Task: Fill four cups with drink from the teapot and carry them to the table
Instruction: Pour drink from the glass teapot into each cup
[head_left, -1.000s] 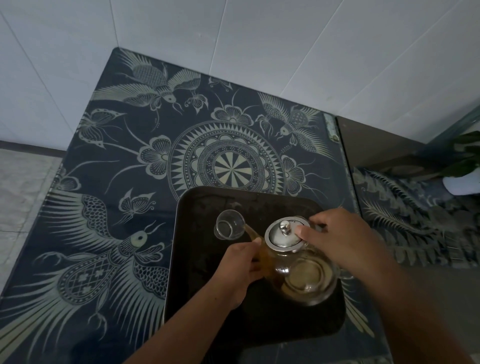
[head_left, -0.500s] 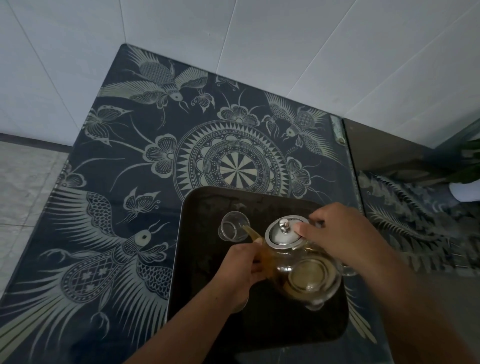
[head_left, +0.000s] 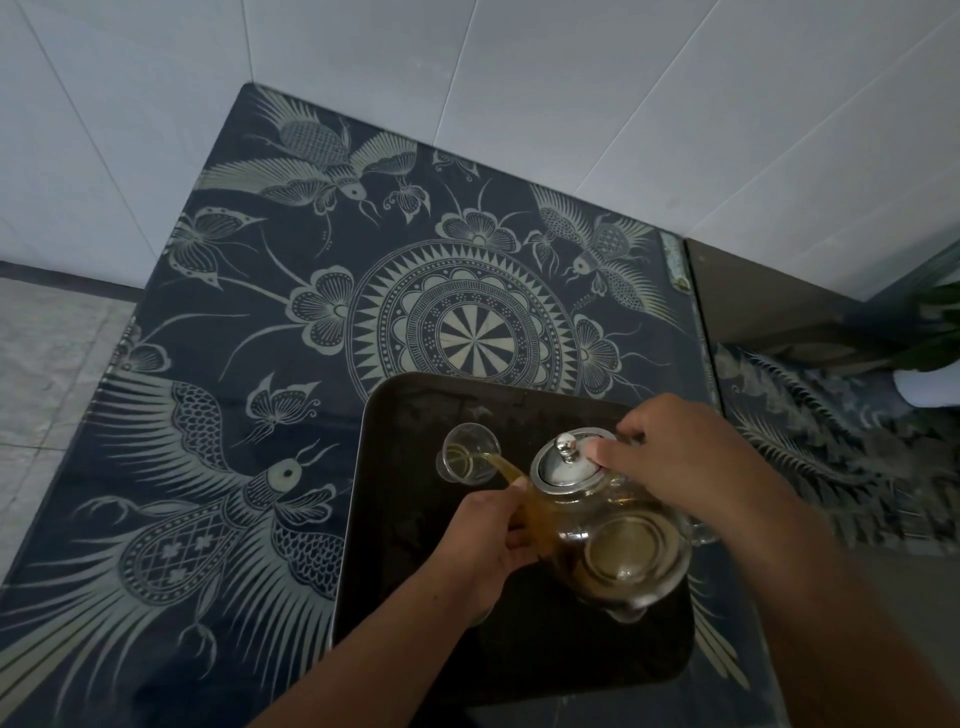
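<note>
While the right hand (head_left: 691, 467) grips the tilted teapot (head_left: 618, 545), pressing its lid (head_left: 566, 467), the left hand (head_left: 480, 543) seems curled against its side, tea (head_left: 500, 462) streaming into the cup (head_left: 467, 449) at the tray's (head_left: 410, 530) eleven o'clock.

Dim, cool, bluish light lies over everything. The white tiled wall (head_left: 571, 104) is the brightest part. The bench (head_left: 208, 364) has a faint sheen, and the black tray (head_left: 415, 571) swallows nearly all detail. A small highlight sits on the lid (head_left: 569, 467) of the teapot (head_left: 623, 551). Wide-angle distortion curves the tile lines and bench edges. The forearm (head_left: 857, 649) at lower right looks soft.
</note>
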